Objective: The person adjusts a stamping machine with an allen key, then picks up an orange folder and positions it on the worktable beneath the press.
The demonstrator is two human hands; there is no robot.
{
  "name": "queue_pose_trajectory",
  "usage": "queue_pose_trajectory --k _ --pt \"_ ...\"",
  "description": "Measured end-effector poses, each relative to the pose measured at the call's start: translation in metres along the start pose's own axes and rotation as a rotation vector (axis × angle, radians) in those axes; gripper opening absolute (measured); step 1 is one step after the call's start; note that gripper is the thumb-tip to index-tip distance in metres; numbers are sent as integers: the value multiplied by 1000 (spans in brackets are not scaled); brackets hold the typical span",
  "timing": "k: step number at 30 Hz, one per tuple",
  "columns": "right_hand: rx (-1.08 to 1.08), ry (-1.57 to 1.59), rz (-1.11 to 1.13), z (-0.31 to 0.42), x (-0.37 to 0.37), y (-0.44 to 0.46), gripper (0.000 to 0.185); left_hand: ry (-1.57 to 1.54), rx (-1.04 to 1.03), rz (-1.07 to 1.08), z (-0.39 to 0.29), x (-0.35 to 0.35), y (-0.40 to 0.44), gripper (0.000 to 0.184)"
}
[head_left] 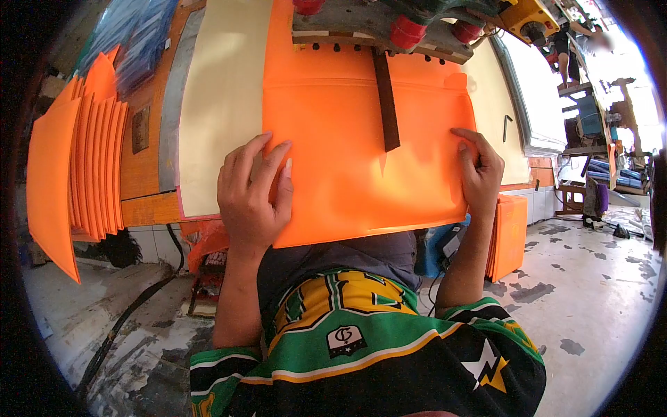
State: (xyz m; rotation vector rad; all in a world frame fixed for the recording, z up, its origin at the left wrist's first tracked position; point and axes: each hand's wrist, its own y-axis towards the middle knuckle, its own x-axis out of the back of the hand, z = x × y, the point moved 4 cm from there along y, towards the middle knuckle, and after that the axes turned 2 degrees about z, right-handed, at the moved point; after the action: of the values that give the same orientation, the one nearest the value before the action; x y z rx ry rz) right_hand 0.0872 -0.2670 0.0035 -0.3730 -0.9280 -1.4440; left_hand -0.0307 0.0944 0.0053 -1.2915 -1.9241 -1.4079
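Note:
A bright orange plastic sheet (333, 160) lies flat in front of me, its near edge over my lap. It has a raised crease across its far part and looks folded or layered. My left hand (256, 184) rests at the sheet's left edge, fingers spread and fingertips on or beside the orange surface. At the right edge is my right hand (481, 170), index finger and thumb apart against the sheet; its other fingers are curled and partly hidden. Between my hands a dark flat metal bar (388, 104) reaches toward me over the sheet from under the machine head (375, 28).
Orange folders (83, 160) stand stacked at the left table edge, with blue clear plastic (142, 42) behind. A cream board (222, 104) lies under the sheet. An Allen key (507, 128) rests on the right. More orange folders (509, 236) stand at lower right. A person (566, 52) is far right.

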Motion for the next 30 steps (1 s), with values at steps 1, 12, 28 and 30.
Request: queue_pose_trajectory --k 1,12,28,30 --pt "5 11 -6 0 0 0 23 0 0 0 0 0 0 28" --pt "-72 -2 15 0 1 0 24 1 7 6 1 -1 -1 28" --pt "-39 -3 10 -3 1 0 27 -12 17 16 1 -1 0 29" --pt "-42 -1 13 -3 1 0 27 -1 11 5 0 -1 -1 29"
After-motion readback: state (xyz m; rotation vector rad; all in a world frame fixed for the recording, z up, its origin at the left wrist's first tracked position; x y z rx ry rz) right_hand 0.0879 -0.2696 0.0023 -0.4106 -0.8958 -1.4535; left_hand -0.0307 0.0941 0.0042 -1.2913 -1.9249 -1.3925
